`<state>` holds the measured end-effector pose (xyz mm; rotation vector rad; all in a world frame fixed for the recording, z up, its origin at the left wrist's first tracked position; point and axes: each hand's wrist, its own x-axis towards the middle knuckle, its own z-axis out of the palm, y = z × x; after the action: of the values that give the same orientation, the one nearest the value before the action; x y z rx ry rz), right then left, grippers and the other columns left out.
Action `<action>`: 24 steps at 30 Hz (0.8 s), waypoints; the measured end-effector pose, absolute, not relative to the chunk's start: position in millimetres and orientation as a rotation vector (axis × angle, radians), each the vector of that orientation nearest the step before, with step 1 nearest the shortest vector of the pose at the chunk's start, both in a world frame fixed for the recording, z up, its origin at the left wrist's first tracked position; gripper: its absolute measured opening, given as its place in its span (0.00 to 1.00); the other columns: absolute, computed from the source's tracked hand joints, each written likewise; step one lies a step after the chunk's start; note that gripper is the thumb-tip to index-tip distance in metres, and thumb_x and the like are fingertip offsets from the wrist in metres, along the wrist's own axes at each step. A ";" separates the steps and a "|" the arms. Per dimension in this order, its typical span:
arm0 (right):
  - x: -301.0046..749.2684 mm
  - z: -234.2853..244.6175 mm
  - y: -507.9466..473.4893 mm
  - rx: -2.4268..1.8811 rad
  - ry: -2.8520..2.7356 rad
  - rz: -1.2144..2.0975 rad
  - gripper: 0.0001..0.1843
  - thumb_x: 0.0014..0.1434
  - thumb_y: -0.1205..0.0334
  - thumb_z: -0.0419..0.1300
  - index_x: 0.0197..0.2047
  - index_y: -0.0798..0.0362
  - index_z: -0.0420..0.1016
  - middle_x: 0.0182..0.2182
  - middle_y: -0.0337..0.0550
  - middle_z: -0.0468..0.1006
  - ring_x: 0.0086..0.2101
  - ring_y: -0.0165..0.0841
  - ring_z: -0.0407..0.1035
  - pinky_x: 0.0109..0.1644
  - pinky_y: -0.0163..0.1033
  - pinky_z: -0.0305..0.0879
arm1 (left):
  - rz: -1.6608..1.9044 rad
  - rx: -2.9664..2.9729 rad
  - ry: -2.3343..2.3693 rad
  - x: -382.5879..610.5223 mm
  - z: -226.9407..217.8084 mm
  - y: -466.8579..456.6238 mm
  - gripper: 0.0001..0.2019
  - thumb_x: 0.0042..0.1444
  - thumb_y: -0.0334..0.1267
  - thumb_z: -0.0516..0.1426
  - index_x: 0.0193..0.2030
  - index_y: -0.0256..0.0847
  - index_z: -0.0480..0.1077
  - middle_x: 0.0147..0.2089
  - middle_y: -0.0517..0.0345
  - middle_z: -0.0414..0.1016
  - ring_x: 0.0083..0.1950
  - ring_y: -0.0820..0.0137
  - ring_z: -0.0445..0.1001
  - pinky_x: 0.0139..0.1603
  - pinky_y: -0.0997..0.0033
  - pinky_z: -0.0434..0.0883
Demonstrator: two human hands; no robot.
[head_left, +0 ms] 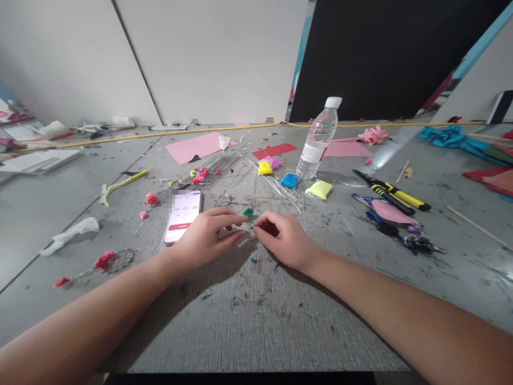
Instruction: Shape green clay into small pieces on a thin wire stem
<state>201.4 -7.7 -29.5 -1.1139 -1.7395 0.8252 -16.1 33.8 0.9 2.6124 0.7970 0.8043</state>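
Observation:
My left hand [208, 234] hovers just above the table with its fingers apart, the fingertips beside a small lump of green modelling clay [247, 213]. Whether they touch the lump is hard to tell. Thumb and forefinger of my right hand [284, 238] are pinched together, with a tiny green clay bit [252, 228] showing at their tips. Another green crumb [254, 260] lies on the table nearer me. Behind the hands are clay packets in yellow [264, 168], blue [289, 181] and pale yellow [319, 189]. A phone [182, 216] with a running timer lies against my left hand.
A water bottle [318, 139] stands behind the packets. Thin wires [224, 166] lie across the middle. On the right are black-and-yellow pliers [390, 192] and keys [425, 243]. Red clay flowers on wire [105, 260] lie at the left, pink paper [198, 147] at the back.

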 end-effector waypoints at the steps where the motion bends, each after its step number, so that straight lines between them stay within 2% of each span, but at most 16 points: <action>1: 201.5 -29.4 -8.0 -1.104 -1.753 0.804 0.05 0.62 0.60 0.59 0.34 0.50 0.72 0.28 0.39 0.77 0.28 0.31 0.69 0.32 0.38 0.64 | 0.800 2.608 0.769 -15.3 0.5 33.2 0.11 0.67 0.38 0.58 0.51 0.39 0.79 0.42 0.50 0.81 0.35 0.70 0.77 0.36 0.68 0.77; 6: 201.4 -28.7 -10.1 -1.081 -1.804 0.727 0.05 0.63 0.59 0.61 0.35 0.50 0.74 0.30 0.41 0.79 0.30 0.33 0.71 0.34 0.39 0.66 | 0.790 2.619 0.699 -13.5 -1.8 33.9 0.08 0.68 0.35 0.58 0.45 0.39 0.80 0.38 0.51 0.82 0.39 0.67 0.79 0.38 0.68 0.75; 15: 200.8 -25.3 -12.7 -1.018 -1.842 0.785 0.05 0.63 0.61 0.62 0.34 0.51 0.74 0.29 0.39 0.77 0.29 0.31 0.70 0.33 0.37 0.65 | 0.680 2.614 0.633 -13.2 3.2 31.6 0.09 0.68 0.33 0.54 0.40 0.39 0.76 0.36 0.53 0.80 0.37 0.68 0.78 0.36 0.69 0.74; 21: 201.8 -27.7 -11.6 -1.029 -1.867 0.754 0.07 0.61 0.63 0.64 0.31 0.51 0.71 0.27 0.37 0.74 0.28 0.30 0.68 0.33 0.37 0.64 | 0.601 2.646 0.556 -13.9 2.2 29.3 0.09 0.67 0.30 0.53 0.44 0.37 0.76 0.41 0.49 0.80 0.40 0.66 0.79 0.39 0.67 0.76; 24: 201.6 -29.6 -11.2 -1.013 -1.823 0.761 0.04 0.59 0.64 0.64 0.36 0.50 0.73 0.27 0.36 0.75 0.28 0.30 0.68 0.32 0.36 0.65 | 0.590 2.677 0.531 -14.3 1.1 29.4 0.10 0.66 0.29 0.53 0.47 0.37 0.76 0.42 0.49 0.80 0.40 0.66 0.79 0.39 0.67 0.76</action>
<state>201.6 -11.2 -29.6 -1.0134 -1.8234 0.7610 -14.3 29.4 1.1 2.6769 0.5309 0.5899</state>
